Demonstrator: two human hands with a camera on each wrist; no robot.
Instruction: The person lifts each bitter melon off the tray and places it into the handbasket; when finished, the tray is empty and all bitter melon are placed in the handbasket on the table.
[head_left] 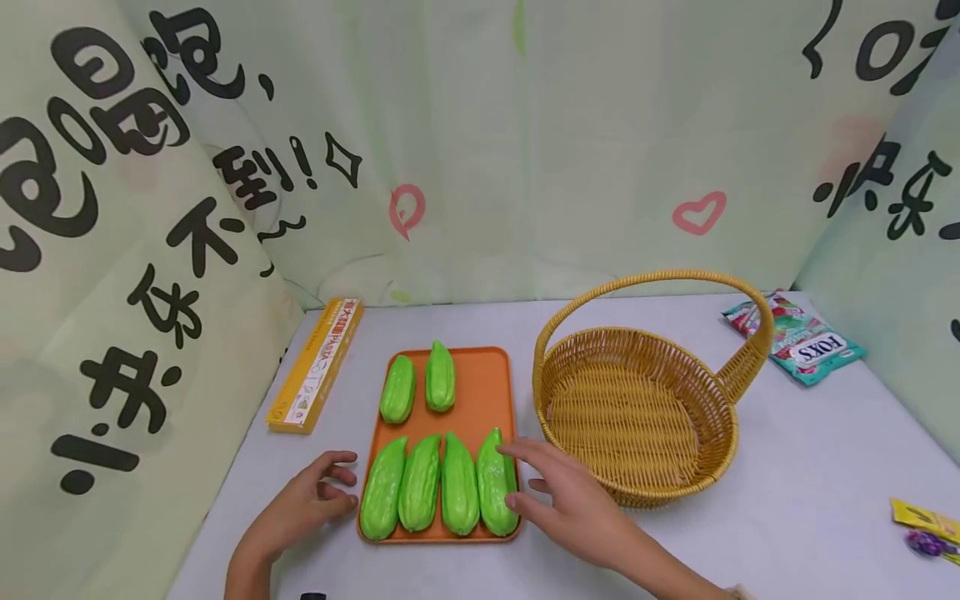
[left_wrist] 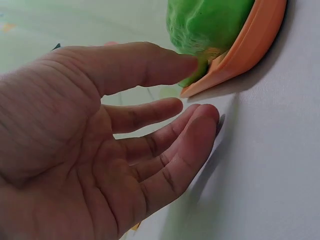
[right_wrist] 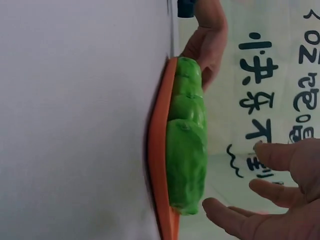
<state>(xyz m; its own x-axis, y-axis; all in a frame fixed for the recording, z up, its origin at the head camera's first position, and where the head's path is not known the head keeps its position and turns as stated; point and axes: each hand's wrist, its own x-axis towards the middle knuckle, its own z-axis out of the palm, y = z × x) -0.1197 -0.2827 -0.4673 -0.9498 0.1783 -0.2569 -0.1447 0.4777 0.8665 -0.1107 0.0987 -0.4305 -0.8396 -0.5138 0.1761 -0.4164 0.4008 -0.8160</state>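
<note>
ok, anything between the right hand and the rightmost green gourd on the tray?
Nothing visible. The right hand is open right beside the rightmost gourd on the orange tray, fingers spread over it, with only open space between.

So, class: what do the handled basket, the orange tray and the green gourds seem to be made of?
Basket: woven wicker or rattan-like strands, tan; the weave shows.
Orange tray: probably plastic; smooth, even colour, moulded raised rim.
Green gourds: likely plastic or foam replicas; uniform bright green, waxy sheen, bumpy ridges.
</note>
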